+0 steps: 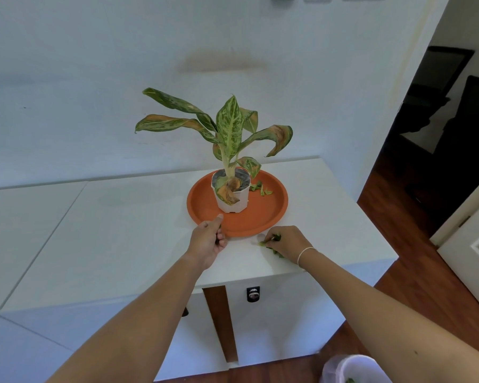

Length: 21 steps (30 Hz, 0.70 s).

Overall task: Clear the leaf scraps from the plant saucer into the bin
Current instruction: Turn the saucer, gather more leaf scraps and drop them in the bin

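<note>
An orange plant saucer [271, 214] sits on a white cabinet top, with a white pot [231, 201] and its plant standing in it. A few green leaf scraps [260, 188] lie in the saucer to the right of the pot. My left hand [209, 241] is at the saucer's near rim, fingers curled around something small and dark green. My right hand [285, 241] rests on the cabinet just right of the rim, fingers closed on a bunch of green leaf scraps [273, 240]. A white bin [354, 369] stands on the floor at the lower right, with a bit of green inside.
The white cabinet top [122, 230] stretches to the left, and its right edge is near my right arm. A white wall rises behind the plant. Wooden floor, a dark doorway [432, 134] and a white door [476, 244] are at the right.
</note>
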### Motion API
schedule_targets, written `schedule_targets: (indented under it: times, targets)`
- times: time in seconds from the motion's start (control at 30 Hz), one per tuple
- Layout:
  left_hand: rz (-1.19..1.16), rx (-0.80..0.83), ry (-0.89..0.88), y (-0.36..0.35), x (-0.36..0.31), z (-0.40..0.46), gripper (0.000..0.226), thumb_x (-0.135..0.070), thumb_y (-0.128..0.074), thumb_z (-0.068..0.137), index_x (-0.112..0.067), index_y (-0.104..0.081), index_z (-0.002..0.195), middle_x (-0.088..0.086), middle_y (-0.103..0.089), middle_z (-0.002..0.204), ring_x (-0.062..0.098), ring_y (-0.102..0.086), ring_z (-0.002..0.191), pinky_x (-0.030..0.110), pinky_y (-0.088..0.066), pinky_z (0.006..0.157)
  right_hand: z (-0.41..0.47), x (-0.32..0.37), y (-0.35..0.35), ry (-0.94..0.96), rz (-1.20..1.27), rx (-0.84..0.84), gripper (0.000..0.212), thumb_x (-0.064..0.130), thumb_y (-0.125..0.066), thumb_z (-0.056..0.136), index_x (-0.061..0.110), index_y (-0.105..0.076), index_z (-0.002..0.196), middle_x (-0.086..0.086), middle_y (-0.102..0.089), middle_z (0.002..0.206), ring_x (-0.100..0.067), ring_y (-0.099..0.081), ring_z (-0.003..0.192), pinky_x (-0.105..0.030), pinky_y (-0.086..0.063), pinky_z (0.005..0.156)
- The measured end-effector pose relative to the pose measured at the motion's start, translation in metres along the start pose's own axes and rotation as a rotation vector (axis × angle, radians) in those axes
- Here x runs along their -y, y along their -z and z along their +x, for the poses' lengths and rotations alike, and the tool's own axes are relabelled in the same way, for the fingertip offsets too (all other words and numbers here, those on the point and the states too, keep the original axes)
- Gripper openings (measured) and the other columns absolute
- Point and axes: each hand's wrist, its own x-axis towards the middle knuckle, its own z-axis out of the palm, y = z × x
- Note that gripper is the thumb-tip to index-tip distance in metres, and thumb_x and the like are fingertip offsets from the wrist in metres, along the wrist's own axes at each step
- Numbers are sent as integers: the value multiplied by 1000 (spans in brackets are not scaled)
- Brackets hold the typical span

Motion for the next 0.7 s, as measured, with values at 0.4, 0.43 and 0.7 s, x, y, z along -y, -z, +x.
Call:
schedule_targets:
  times: [0.4,0.43,0.7]
  targets:
    - [17,7,7,-2,-1,-5,32,-5,-49,93,-16,-34,67,-1,-32,58,7,-34,44,16,-33,37,2,2,4,-129,210,25,7,12,-54,93,10,-60,89,-1,-52,69,-12,-45,57,-18,-45,48]
    - [16,14,10,-3,-1,-6,32,-5,-49,93,-16,-34,67,-1,-32,58,7,-34,43,16,-33,37,0,3,8,-167,286,30,7,14,-56,93,10,-58,87,-1,-50,67,-13,-44,55,-17,-45,45]
    - [54,117,39,-35,8,-7,28,-6,-49,94,-15,-37,71,0,-33,59,9,-33,46,16,-33,37,-14,-22,34,-378,710,61,19,19,-63,90,15,-50,76,-1,-49,65,-9,-42,48,-15,-31,34]
